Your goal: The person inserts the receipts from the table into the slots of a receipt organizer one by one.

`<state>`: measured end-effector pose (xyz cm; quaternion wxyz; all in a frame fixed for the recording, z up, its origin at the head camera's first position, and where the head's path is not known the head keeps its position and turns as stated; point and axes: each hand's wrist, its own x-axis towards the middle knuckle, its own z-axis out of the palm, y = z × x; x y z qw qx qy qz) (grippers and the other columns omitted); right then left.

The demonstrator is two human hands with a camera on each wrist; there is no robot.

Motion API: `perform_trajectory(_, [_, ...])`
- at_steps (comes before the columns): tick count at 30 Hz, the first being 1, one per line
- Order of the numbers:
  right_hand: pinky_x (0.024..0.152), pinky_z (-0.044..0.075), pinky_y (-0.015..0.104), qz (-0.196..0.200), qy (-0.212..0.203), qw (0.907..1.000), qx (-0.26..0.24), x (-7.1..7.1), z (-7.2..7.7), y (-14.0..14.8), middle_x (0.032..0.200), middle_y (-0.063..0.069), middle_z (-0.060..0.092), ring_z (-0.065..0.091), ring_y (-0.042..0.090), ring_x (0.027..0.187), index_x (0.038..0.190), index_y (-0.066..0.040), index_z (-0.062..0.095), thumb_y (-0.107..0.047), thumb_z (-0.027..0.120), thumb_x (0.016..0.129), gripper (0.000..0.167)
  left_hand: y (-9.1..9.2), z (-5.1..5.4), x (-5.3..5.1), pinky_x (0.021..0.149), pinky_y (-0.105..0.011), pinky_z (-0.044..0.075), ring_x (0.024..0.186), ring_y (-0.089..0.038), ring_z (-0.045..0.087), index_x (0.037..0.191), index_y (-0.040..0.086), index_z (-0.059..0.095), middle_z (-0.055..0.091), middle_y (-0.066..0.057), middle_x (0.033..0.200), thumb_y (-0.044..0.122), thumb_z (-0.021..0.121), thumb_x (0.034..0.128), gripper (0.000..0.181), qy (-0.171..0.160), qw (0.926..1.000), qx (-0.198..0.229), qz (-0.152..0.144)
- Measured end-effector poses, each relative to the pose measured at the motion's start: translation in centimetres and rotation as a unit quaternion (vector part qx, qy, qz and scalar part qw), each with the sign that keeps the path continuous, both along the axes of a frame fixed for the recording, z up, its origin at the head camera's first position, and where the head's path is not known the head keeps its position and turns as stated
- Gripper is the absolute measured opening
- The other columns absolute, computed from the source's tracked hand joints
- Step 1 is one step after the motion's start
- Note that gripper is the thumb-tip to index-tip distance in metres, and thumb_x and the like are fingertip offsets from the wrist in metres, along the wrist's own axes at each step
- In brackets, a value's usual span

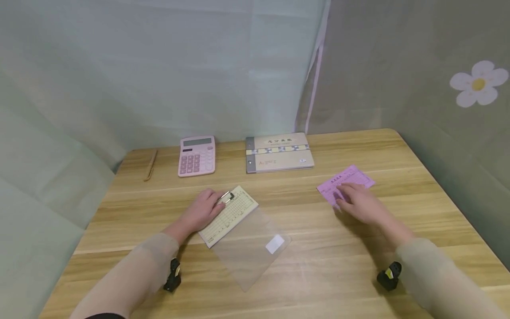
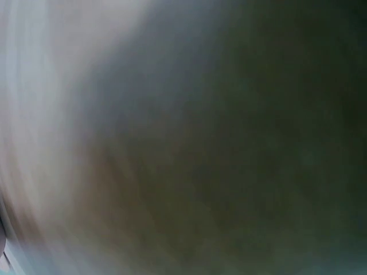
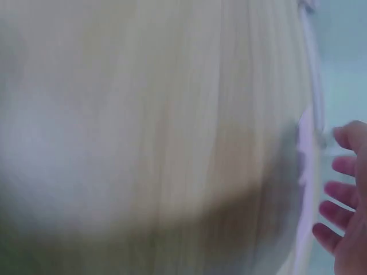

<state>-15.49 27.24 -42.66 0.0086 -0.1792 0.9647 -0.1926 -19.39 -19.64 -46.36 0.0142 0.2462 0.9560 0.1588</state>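
Note:
A clear clipboard [image 1: 255, 257] lies aslant on the table, with a pale yellow pad of printed forms [image 1: 233, 217] along its upper left edge. My left hand [image 1: 203, 210] grips the clipboard at that edge beside the metal clip [image 1: 228, 198], thumb over the pad. The left wrist view is too blurred to add detail. Over a purple printed slip [image 1: 352, 175] hovers my right hand [image 1: 358, 201], fingers loosely bent. In the right wrist view its spread fingers [image 3: 339, 195] stand apart from the slip's edge [image 3: 307, 166].
Along the back of the wooden table [image 1: 318, 274] lie a thin tan stick-like object [image 1: 150, 165], a pink calculator [image 1: 197, 156] and a ledger book [image 1: 279, 153]. A white label [image 1: 275, 243] sits on the clipboard's lower right part. Curtains [image 1: 179, 75] hang behind the table.

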Motion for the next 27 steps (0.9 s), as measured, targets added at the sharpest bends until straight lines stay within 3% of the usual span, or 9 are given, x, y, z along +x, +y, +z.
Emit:
perform_trajectory(4, [0.100, 0.026, 0.061, -0.031, 0.005, 0.9987, 0.041, -0.9, -0.6, 1.3, 0.128, 0.035, 0.044, 0.038, 0.051, 0.119, 0.125, 0.012, 0.050, -0.022, 0.054, 0.092, 0.047, -0.1, -0.2, 0.0, 0.089, -0.043, 0.043, 0.100, -0.024, 0.049, 0.134, 0.005, 0.048, 0.051, -0.011, 0.109, 0.034, 0.047, 0.0970, 0.048, 0.001, 1.0000, 0.000, 0.000])
perform_trajectory(8, [0.097, 0.028, 0.063, -0.016, 0.011, 0.9973, 0.070, -0.3, -1.2, 1.1, 0.127, 0.032, 0.047, 0.040, 0.051, 0.118, 0.123, 0.008, 0.054, -0.025, 0.058, 0.090, 0.047, 0.0, -0.2, 0.0, 0.090, -0.043, 0.043, 0.101, -0.024, 0.049, 0.133, 0.005, 0.049, 0.052, -0.011, 0.110, 0.035, 0.047, 0.0969, 0.047, 0.000, 1.0000, -0.001, 0.000])
perform_trajectory(13, [0.097, 0.028, 0.062, 0.011, 0.014, 0.9994, 0.031, 0.0, -1.2, 0.4, 0.128, 0.028, 0.048, 0.040, 0.048, 0.119, 0.120, 0.004, 0.058, -0.025, 0.060, 0.089, 0.042, 0.0, 0.1, 0.0, 0.091, -0.045, 0.042, 0.102, -0.026, 0.049, 0.132, 0.003, 0.049, 0.052, -0.013, 0.111, 0.033, 0.048, 0.0965, 0.047, 0.007, 0.9999, 0.010, -0.002])
perform_trajectory(17, [0.100, 0.027, 0.060, 0.006, 0.017, 0.9998, 0.005, -0.6, -0.8, 0.4, 0.128, 0.030, 0.047, 0.039, 0.048, 0.120, 0.120, 0.006, 0.057, -0.021, 0.059, 0.089, 0.041, -0.1, 0.2, 0.1, 0.090, -0.044, 0.043, 0.101, -0.025, 0.049, 0.132, 0.004, 0.050, 0.052, -0.012, 0.109, 0.033, 0.048, 0.0964, 0.046, 0.013, 0.9999, 0.008, 0.000])
perform_trajectory(22, [0.098, 0.027, 0.062, -0.014, 0.002, 0.9993, 0.036, -1.3, -0.7, 0.7, 0.129, 0.032, 0.046, 0.038, 0.051, 0.119, 0.121, 0.006, 0.056, -0.023, 0.059, 0.090, 0.043, -0.2, 0.0, 0.1, 0.088, -0.042, 0.043, 0.098, -0.024, 0.050, 0.131, 0.004, 0.051, 0.052, -0.010, 0.107, 0.033, 0.048, 0.0963, 0.046, 0.009, 0.9999, 0.004, 0.000])
perform_trajectory(27, [0.096, 0.029, 0.063, 0.002, -0.001, 0.9977, 0.067, -0.9, -0.9, 0.2, 0.128, 0.029, 0.048, 0.040, 0.050, 0.117, 0.121, 0.002, 0.059, -0.026, 0.059, 0.090, 0.041, -0.1, -0.2, -0.1, 0.086, -0.042, 0.043, 0.095, -0.023, 0.050, 0.130, 0.004, 0.052, 0.052, -0.010, 0.105, 0.034, 0.048, 0.0963, 0.045, 0.011, 0.9998, 0.013, 0.001])
